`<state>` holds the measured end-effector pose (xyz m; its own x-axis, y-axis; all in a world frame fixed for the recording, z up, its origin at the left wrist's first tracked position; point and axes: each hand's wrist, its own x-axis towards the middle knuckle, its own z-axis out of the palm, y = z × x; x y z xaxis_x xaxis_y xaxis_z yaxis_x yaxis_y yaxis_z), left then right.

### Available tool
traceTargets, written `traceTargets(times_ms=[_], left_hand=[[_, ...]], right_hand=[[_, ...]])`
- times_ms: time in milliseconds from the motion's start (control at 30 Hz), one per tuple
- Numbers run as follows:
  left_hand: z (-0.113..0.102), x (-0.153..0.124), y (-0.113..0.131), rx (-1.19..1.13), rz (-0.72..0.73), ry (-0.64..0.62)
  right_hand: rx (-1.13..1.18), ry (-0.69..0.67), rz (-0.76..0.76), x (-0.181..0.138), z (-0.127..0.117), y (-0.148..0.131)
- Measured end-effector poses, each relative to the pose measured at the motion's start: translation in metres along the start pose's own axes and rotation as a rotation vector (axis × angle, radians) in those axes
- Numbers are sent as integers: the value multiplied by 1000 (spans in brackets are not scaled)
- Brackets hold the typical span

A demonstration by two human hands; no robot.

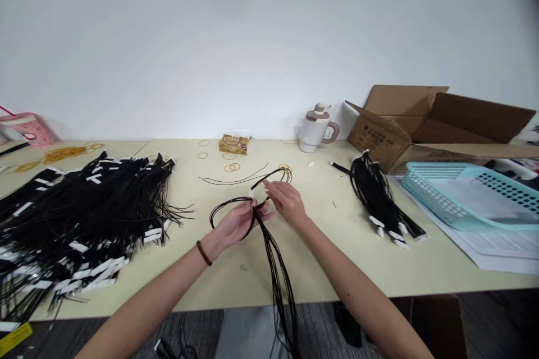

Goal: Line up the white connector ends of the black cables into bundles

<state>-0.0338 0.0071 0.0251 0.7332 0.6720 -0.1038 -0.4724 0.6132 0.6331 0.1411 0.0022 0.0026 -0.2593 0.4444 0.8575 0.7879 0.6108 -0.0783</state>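
Several thin black cables [275,261] are gathered between my hands over the middle of the table, and their lower ends hang past its front edge. My left hand [240,220] is closed around the bundle, where a small white label or connector [251,194] shows. Loops of the cable stand out to both sides. My right hand [287,200] pinches the upper part of the bundle from the right; its fingertips partly hide what they grip. Two loose black strands [233,182] lie on the table just behind my hands.
A big pile of black cables with white ends [96,196] covers the left. At right lie a smaller cable bundle [373,193], an open cardboard box [379,137] and a turquoise basket [446,202]. Toward the wall are a lidded mug [312,132], a small box [233,144] and rubber bands [202,155].
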Motion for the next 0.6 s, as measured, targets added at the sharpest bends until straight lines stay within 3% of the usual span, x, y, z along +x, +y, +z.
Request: traceTargets(times_ms=[167,300,400,600], left_hand=[[5,-4,-2,-58,-62,-67],[5,-3,-3,-79,-56,-88],[1,1,-3,-94,9,-26],[-6,4,1,-100,80,97]], right_hand=[[-167,55,-10,-1,4,-3],[-157,88,2,2,3,-7],[-104,98,16,4,1,-13],[-112,169,-119,3,-2,-23]])
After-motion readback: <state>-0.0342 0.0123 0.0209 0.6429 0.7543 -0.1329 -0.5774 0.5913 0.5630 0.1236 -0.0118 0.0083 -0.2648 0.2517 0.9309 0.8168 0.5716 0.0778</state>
